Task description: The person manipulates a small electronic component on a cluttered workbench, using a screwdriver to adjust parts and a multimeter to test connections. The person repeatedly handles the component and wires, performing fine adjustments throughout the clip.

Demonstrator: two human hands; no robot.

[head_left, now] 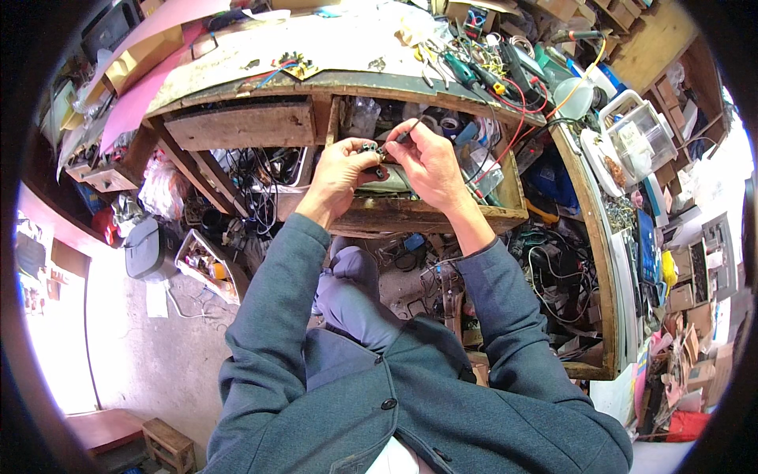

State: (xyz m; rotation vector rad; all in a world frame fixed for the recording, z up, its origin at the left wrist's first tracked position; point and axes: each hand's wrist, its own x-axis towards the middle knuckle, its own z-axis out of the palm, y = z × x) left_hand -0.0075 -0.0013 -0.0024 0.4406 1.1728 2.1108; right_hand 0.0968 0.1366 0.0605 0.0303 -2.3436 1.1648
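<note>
Both hands' small part [369,148] indistinct.

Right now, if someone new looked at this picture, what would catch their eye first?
First come the two hands above the open wooden drawer at the centre: the left hand grips a small black part, and the right hand holds a thin dark tool to it. Next is the cluttered workbench top behind, with screwdrivers and red wires at its right end.
</note>
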